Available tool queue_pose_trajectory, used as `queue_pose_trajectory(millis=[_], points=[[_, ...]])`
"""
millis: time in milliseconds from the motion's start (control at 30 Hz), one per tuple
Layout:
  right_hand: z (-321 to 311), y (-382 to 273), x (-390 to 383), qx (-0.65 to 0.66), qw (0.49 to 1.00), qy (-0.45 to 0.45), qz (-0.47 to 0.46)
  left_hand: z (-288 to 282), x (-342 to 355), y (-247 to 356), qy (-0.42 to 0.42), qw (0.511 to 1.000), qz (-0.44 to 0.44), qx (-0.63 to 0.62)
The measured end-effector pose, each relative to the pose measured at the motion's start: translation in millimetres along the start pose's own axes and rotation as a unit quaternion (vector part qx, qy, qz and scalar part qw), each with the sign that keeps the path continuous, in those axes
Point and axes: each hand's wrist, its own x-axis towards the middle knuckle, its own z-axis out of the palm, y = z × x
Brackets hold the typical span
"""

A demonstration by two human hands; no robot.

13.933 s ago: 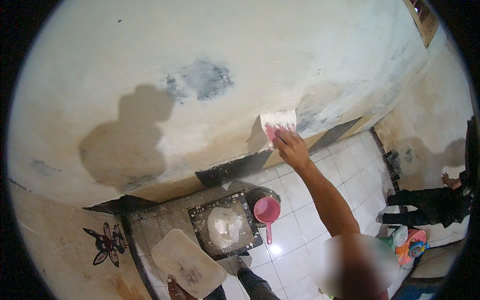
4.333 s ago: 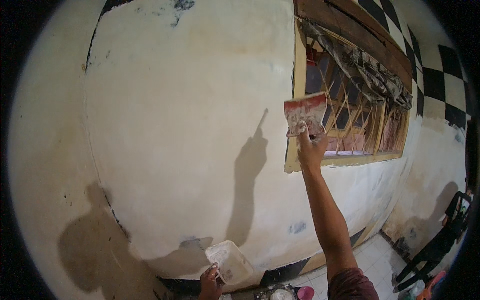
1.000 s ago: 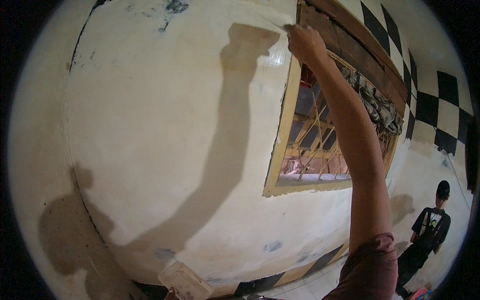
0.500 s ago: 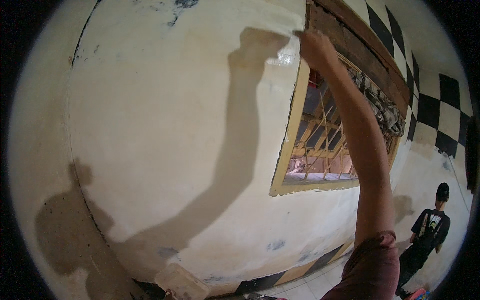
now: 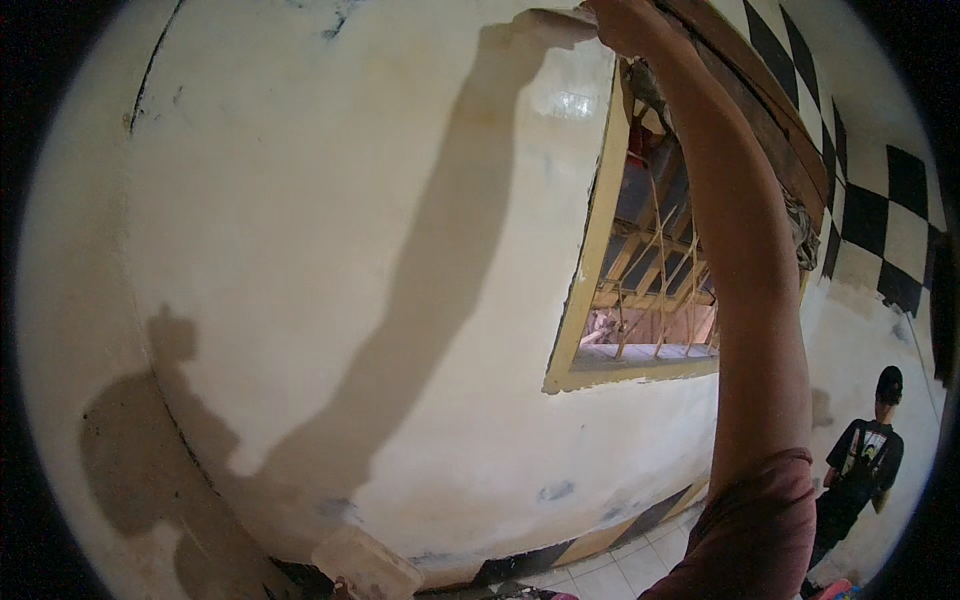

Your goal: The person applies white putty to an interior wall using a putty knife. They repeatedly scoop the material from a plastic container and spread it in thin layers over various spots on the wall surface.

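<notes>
Closest in, down at the bottom edge: a pale rectangular board (image 5: 365, 565) smeared with plaster, tilted, long axis running lower left to upper right, corner aimed up toward the wall. Left hand barely peeking under it, so couldn't tell the grip. Next to that, a reddish-brown sleeve (image 5: 745, 530) and the right forearm going straight up the frame.

Way up top, right hand (image 5: 625, 18) wrapped tight around a trowel (image 5: 550, 22), pressed flat to the wall (image 5: 300, 250) just beside the upper left corner of the window frame (image 5: 590, 250). Trowel's long axis roughly level, blade pointed left, away from the window. Looked pale, coated in the same off-white stuff as the wall, half cut off by the picture's rim, so hard to make out more. Long arm shadow thrown diagonally across the cream plaster below it.

Farther back: yellow-framed window with thin slanted bars, black-and-white checker pattern (image 5: 880, 210) up on the right wall, white floor tiles (image 5: 640, 570), and another person (image 5: 865, 460) in a dark shirt and cap standing well off at the right.
</notes>
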Motion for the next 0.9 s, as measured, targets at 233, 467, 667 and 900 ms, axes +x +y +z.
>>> queue_pose_trajectory(millis=[233,467,667,900], points=[[92.6,49.5,4.9,-0.053,0.941,0.249,-0.222,-2.5,13.0,-6.8,-0.013,0.997,-0.051,-0.058],[67.4,21.7,40.8,-0.237,0.952,0.196,-0.003,0.8,18.7,-13.9,-0.016,0.995,-0.072,-0.071],[71.0,-33.5,-81.2,0.107,0.984,0.121,-0.081,-5.5,21.2,-5.9,-0.013,0.995,-0.061,-0.081],[49.4,36.6,12.9,0.075,0.957,0.267,-0.086,4.9,18.3,-7.5,-0.010,0.994,-0.077,-0.079]])
